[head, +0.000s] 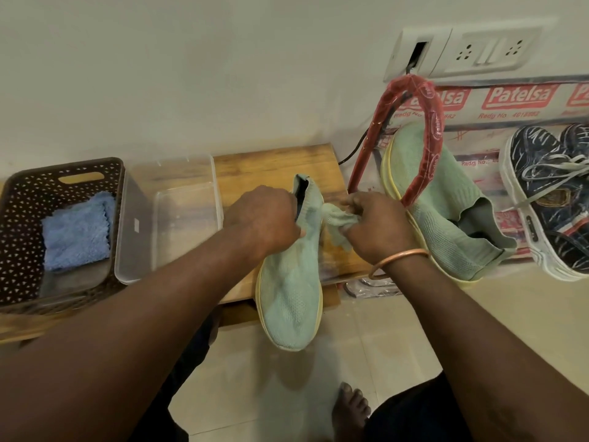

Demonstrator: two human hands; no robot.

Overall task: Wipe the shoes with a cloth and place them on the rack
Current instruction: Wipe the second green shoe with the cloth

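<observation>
Two hands shared the one job. The left hand (264, 218) clasped the mint-green shoe (293, 282) by its knit collar, fingers curled over the opening. I took that as a way to keep the soft upper taut and steady. The toe hung toward the person, past the edge of the wooden bench (274, 167), so the shoe's side faced the other hand. The right hand (376, 224) pinched a bunched pale green cloth (338, 221) and held it against the shoe near the ankle, just beside the left hand's knuckles. Wiping looked under way, not finished.

The matching shoe (446, 218) lay on its side on the rack (435, 145), partly behind the red-wrapped loop of the frame and next to a dark blue patterned sneaker (548, 199). My guess was that it had been set there as done, and that the held shoe would go beside it.

Off to the left a brown basket (19, 199) held a folded blue cloth (76, 231), likely a spare. A clear plastic tub (188, 218) stood between the basket and the shoe.
</observation>
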